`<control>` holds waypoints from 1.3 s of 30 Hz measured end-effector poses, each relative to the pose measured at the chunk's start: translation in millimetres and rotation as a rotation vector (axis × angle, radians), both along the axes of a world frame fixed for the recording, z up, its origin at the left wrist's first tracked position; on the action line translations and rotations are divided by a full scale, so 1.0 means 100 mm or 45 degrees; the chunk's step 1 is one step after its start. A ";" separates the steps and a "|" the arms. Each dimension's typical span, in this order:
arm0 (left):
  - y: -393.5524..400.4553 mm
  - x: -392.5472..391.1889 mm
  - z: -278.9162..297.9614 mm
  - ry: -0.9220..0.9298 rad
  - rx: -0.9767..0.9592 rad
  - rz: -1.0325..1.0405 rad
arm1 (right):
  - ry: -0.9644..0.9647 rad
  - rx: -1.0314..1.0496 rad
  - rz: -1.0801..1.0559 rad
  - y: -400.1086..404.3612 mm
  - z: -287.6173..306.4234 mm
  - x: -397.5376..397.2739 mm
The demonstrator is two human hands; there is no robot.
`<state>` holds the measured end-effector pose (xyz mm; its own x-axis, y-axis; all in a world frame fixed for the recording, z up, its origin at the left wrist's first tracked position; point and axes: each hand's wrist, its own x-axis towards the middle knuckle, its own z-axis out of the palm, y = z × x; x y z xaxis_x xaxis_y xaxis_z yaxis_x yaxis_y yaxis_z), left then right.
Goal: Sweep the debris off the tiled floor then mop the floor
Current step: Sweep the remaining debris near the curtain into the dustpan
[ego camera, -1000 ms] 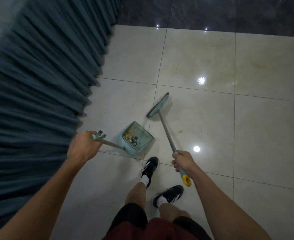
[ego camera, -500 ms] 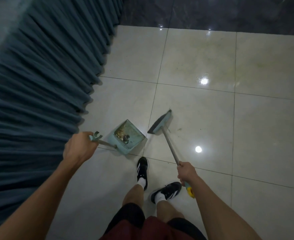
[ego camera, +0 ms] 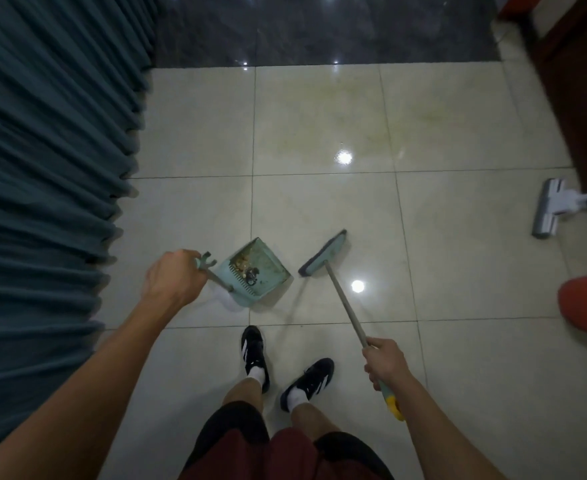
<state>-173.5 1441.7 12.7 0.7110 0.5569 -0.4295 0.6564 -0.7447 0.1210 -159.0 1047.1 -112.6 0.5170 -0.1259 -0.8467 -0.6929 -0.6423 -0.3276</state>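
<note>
Teal dustpan (ego camera: 255, 273) with debris (ego camera: 244, 264) hangs from the left hand (ego camera: 174, 279) clenched around its handle, while the right hand (ego camera: 385, 362) grips the broom (ego camera: 326, 253), both hands well apart.

The scene is dim, with overhead lamps mirrored as small bright glare spots on the glossy tiled floor (ego camera: 319, 202). Wide-angle distortion bends the edges, the curtain (ego camera: 42, 168) looks motion-blurred, and shadows stay soft.

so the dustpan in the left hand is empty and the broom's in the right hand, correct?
Not quite. The head view shows the dustpan holds debris, so it is not empty. The rest stands: the left hand grips its handle and the right hand holds the broom.
</note>
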 end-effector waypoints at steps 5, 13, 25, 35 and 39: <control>-0.11 0.33 -0.12 0.000 -0.038 -0.105 | -0.148 -0.108 -0.079 -0.11 0.12 -0.07; -0.06 0.74 -0.37 0.025 -0.131 -0.250 | -0.208 -0.298 0.080 -0.11 0.03 0.28; 0.16 1.02 -0.65 0.074 -0.172 -0.307 | -0.016 -0.273 0.354 0.59 -0.34 0.20; 0.35 0.95 -0.63 0.079 -0.180 -0.316 | 0.141 0.096 -0.049 1.16 -0.02 0.00; 0.47 0.85 -0.59 0.110 -0.208 -0.358 | 0.092 0.161 -0.139 1.12 0.18 -0.15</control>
